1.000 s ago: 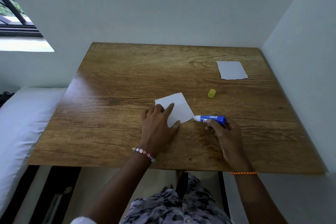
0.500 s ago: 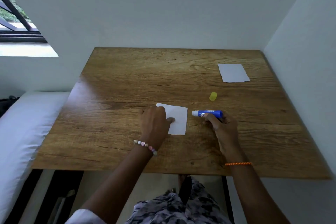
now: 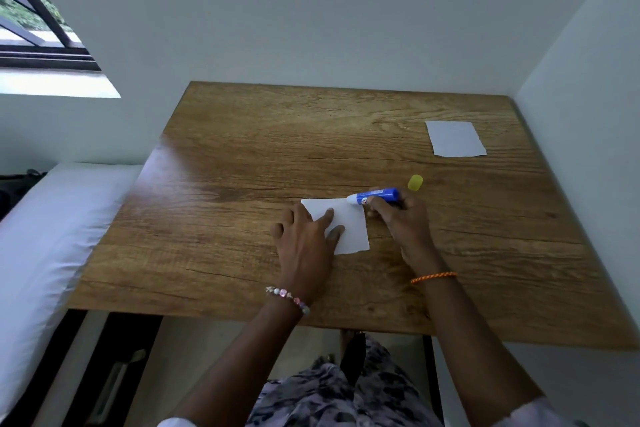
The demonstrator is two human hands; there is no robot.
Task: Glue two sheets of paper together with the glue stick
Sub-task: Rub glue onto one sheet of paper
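Note:
A small white sheet of paper (image 3: 351, 227) lies flat near the middle of the wooden table (image 3: 242, 184). My left hand (image 3: 304, 241) presses down on its left part with spread fingers. My right hand (image 3: 398, 215) grips a blue glue stick (image 3: 375, 197), held almost level, its white tip touching the sheet's upper right corner. A second white sheet (image 3: 454, 139) lies at the table's far right. The yellow cap (image 3: 415, 182) of the glue stick rests on the wood just right of the stick.
Walls close the table in at the back and on the right. A white mattress (image 3: 41, 246) lies left of the table, below a window (image 3: 31, 21). My lap shows under the near edge.
The sheet under my left hand has turned from diagonal to square with the table. My right hand has brought the glue stick from the sheet's lower right corner up to its upper right corner.

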